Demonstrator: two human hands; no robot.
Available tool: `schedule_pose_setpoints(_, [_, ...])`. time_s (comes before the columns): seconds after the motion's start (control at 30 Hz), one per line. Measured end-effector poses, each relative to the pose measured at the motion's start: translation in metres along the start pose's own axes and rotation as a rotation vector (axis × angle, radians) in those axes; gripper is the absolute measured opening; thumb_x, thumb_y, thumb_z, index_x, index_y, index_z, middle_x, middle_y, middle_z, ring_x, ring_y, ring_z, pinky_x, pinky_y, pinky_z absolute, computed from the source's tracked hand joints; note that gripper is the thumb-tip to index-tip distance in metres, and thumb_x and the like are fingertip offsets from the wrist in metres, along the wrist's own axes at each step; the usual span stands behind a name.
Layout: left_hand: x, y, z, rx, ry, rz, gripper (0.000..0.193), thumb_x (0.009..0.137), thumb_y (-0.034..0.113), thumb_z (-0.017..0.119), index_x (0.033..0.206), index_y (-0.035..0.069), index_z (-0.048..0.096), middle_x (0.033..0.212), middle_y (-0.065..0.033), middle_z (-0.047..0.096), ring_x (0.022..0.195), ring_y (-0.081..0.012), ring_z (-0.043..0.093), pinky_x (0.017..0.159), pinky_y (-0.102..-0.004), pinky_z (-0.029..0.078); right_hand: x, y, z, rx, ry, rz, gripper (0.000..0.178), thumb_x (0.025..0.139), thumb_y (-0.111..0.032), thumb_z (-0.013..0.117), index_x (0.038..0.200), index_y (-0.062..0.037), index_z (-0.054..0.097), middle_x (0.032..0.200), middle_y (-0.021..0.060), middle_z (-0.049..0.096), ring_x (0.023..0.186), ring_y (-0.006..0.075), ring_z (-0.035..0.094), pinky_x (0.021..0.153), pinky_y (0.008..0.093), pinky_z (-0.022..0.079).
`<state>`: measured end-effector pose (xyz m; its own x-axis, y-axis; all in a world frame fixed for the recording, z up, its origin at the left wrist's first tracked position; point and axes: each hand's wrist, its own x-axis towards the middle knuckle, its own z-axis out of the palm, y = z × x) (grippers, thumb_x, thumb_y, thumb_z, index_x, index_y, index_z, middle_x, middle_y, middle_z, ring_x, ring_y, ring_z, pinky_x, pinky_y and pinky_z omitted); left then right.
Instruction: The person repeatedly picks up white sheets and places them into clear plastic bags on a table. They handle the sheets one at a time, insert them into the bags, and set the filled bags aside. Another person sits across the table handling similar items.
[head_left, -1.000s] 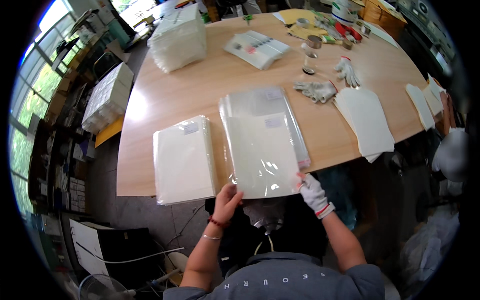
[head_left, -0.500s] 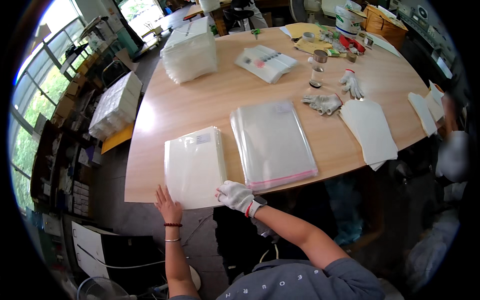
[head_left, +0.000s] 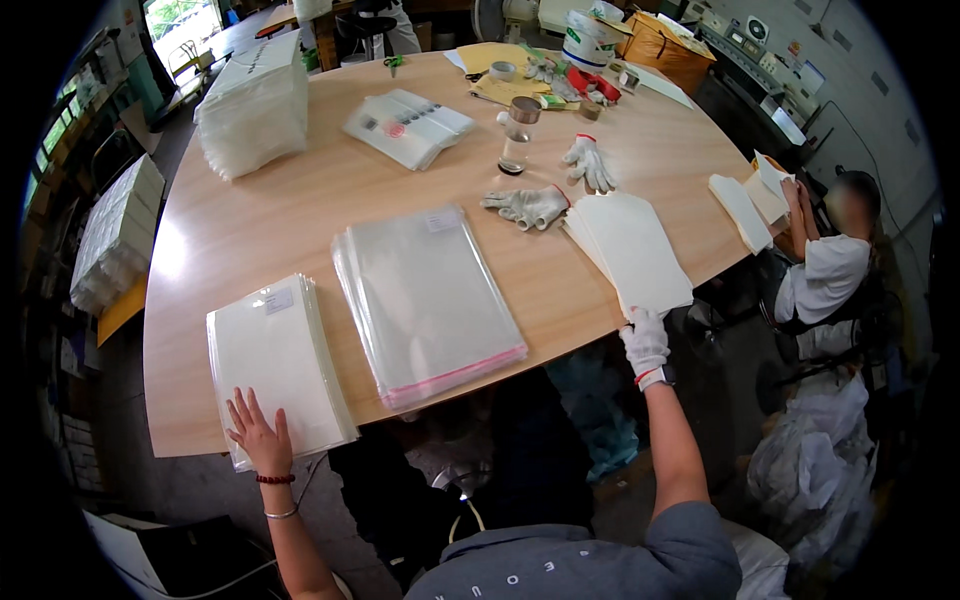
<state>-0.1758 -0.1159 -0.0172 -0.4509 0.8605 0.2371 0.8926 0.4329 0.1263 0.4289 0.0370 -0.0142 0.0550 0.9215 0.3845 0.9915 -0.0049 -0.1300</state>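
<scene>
My bare left hand (head_left: 260, 436) lies with its fingers spread on the near end of a stack of clear bags with cream sheets in them (head_left: 268, 350). My right hand (head_left: 646, 343), in a white knit glove, is at the near edge of a fanned stack of white sheets (head_left: 632, 250). Its fingers are closed at that edge, on the end of a sheet. Between my hands lies a stack of clear plastic bags (head_left: 430, 300) with a pink strip along the near edge. The right fingertips are partly hidden.
Beyond the sheets lie two white work gloves (head_left: 528, 206) and a glass jar (head_left: 516, 140). Farther back are a folded plastic package (head_left: 408, 130), a tall pile of plastic bags (head_left: 255, 110) and a white bucket (head_left: 588, 42). A co-worker (head_left: 830, 260) sits at the right with paper pieces (head_left: 742, 212).
My right hand has moved from the bagged stack across to the white sheets. The left has stretched out on the bagged stack. The view has swung right, bringing the co-worker into view.
</scene>
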Motion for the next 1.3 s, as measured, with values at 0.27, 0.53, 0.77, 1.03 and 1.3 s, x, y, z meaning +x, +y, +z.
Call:
schedule_pose_setpoints(0.27, [0.003, 0.105, -0.042, -0.724, -0.177, 0.347, 0.028, 0.082, 0.003, 0.055, 0.109, -0.001, 0.054, 0.107, -0.0177, 0.058, 0.099, -0.0322, 0.056, 0.085, -0.0357, 0.045, 0.007, 0.05, 0.007, 0.739, -0.119, 0.475, 0.02, 0.083, -0.024, 0.058, 0.087, -0.0053, 0.054, 0.083, 0.0094, 0.061, 0.055, 0.0205, 0.055, 0.047, 0.0327, 0.045])
schedule_pose_setpoints(0.53, [0.023, 0.226, 0.013, -0.35, -0.231, 0.615, 0.052, 0.072, 0.001, 0.053, 0.124, 0.004, 0.045, 0.116, -0.017, 0.052, 0.097, -0.034, 0.054, 0.086, -0.0385, 0.044, 0.061, 0.085, -0.006, 1.462, 0.185, 1.243, 0.023, 0.084, -0.034, 0.06, 0.079, -0.0146, 0.048, 0.052, -0.0019, 0.039, 0.038, 0.0088, 0.037, 0.032, 0.0213, 0.03])
schedule_pose_setpoints(0.77, [0.044, 0.226, 0.06, -0.2, -0.095, 0.704, 0.011, 0.076, 0.005, 0.051, 0.086, 0.006, 0.056, 0.089, -0.0086, 0.057, 0.085, -0.027, 0.056, 0.074, -0.0378, 0.046, 0.021, 0.039, -0.053, 1.509, 0.089, 0.836, 0.015, 0.091, -0.02, 0.047, 0.102, -0.0093, 0.048, 0.062, -0.001, 0.045, 0.044, 0.0056, 0.036, 0.039, 0.0225, 0.032])
schedule_pose_setpoints(1.03, [0.055, 0.216, 0.07, -0.396, -0.178, 0.594, 0.018, 0.073, 0.004, 0.053, 0.09, 0.005, 0.059, 0.089, -0.011, 0.062, 0.088, -0.0287, 0.057, 0.072, -0.0385, 0.049, -0.117, -0.053, -0.109, 1.661, -0.673, 0.593, 0.036, 0.082, -0.023, 0.056, 0.109, 0.0004, 0.056, 0.098, 0.0072, 0.061, 0.087, 0.0144, 0.058, 0.076, 0.0273, 0.046])
schedule_pose_setpoints(1.3, [0.023, 0.2, 0.033, -0.534, 0.035, 0.165, 0.018, 0.077, 0.01, 0.057, 0.093, 0.002, 0.059, 0.103, -0.0166, 0.058, 0.09, -0.031, 0.059, 0.072, -0.0393, 0.049, -0.156, -0.108, -0.09, 1.765, -0.346, 1.101, 0.017, 0.088, -0.013, 0.046, 0.103, -0.0076, 0.052, 0.081, 0.0029, 0.057, 0.053, 0.01, 0.051, 0.043, 0.0225, 0.04])
